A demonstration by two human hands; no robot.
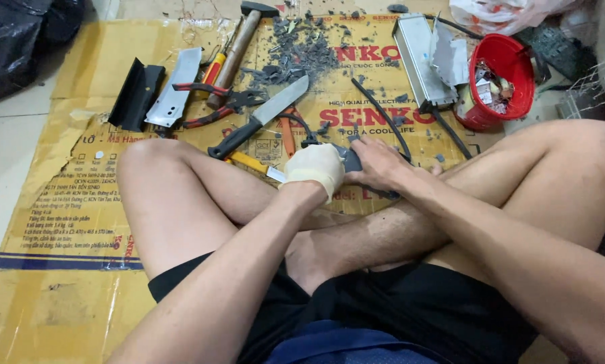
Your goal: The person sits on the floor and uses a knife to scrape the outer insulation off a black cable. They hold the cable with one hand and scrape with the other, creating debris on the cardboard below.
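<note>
Head view of a seated, cross-legged person at work over a flattened cardboard sheet (80, 222) on the floor. The left hand (314, 168), in a pale glove, is closed round a dark grey part (351, 160) held above the crossed shins; the bare right hand (378, 164) grips the same part from the other side, fingers curled. A black cable (383, 114) runs from the part away across the cardboard. Just beyond the gloved hand lie a yellow-handled tool (252, 162) and a large knife (258, 119) with a black handle. Farther out: red-handled pliers (215, 104), a wooden-handled hammer (238, 44), a heap of dark grey fragments (295, 50) and two bent metal plates (154, 91). To the right stand an open metal casing (417, 64) and a red bucket (515, 64) holding scraps.
</note>
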